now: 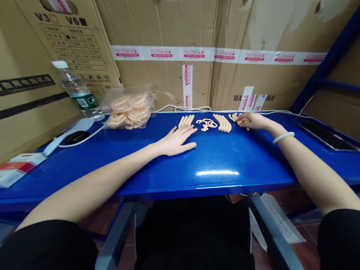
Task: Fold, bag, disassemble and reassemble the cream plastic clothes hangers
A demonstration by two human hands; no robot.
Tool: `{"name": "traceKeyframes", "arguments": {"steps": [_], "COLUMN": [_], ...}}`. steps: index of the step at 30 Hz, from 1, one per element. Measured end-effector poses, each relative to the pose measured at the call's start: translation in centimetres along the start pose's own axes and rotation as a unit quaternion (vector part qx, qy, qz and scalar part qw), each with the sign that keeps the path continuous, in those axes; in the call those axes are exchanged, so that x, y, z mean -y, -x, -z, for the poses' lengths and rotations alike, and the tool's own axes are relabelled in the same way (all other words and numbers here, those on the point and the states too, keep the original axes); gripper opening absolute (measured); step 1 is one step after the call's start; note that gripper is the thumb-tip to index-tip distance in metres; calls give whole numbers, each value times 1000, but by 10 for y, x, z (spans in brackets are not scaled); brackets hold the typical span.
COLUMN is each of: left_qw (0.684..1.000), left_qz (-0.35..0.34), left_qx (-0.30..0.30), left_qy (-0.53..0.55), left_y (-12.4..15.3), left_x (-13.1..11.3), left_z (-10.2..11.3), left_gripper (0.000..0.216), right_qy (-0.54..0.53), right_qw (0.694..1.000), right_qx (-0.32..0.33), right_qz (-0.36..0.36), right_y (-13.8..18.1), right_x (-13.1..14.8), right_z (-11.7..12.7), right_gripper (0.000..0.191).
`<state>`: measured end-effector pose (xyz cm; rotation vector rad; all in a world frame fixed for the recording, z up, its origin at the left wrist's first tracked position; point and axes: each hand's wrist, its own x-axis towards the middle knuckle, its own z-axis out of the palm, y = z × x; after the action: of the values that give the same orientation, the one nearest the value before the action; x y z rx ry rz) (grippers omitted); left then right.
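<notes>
My left hand point(178, 140) lies open on the blue tabletop, palm down and fingers spread. Its fingertips are close to a row of short, nearly straight tan strips point(186, 121). To the right of it is a loose cluster of curled tan pieces point(207, 124), then a neat group of longer curved tan strips point(222, 123). My right hand point(254, 121), with a pale bead bracelet on the wrist, is bent over small tan pieces point(234, 116) at the right end. Its fingers are closed around a tan piece point(243, 121), whose full shape they partly hide.
A clear bag of ring-shaped tan pieces point(129, 110) sits at the back left, beside a water bottle point(80, 93). Further left are a light-blue handled object point(71, 130) and a small box point(14, 168). A phone point(324, 135) lies right. Cardboard point(168, 76) walls the back; a white cable runs along it.
</notes>
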<state>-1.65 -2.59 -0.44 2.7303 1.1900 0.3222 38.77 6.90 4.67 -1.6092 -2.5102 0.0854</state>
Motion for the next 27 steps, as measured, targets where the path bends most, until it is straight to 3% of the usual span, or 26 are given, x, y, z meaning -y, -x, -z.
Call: {"name": "traceKeyframes", "arguments": {"steps": [3, 8, 12, 15, 18, 21, 25, 27], "left_qw": [1000, 1000, 1000, 1000, 1000, 1000, 1000, 1000], "left_qz": [10, 14, 18, 15, 10, 6, 9, 11], "left_qx": [2, -1, -1, -4, -4, -9, -23, -25], "left_qy": [1, 11, 11, 13, 14, 13, 14, 15], "left_y": [1, 1, 1, 1, 0, 0, -1, -1], "left_x": [-3, -4, -5, -4, -4, -3, -3, -4], "left_z": [2, 2, 3, 4, 3, 1, -1, 0], "left_gripper": [76, 75, 73, 72, 71, 71, 70, 69], "right_qy": [8, -6, 13, 23, 2, -52, -72, -95], "right_qw": [1000, 1000, 992, 972, 931, 869, 753, 714], "right_qx": [2, -22, -120, -230, -363, -491, -640, -677], "right_qz": [-19, 10, 31, 36, 24, 25, 131, 151], "right_y": [2, 3, 4, 8, 17, 33, 64, 80], "right_x": [-4, -9, -11, -4, 19, 57, 104, 115], "right_z": [2, 6, 10, 16, 28, 43, 57, 59], "right_gripper": [32, 32, 31, 28, 25, 29, 29, 35]}}
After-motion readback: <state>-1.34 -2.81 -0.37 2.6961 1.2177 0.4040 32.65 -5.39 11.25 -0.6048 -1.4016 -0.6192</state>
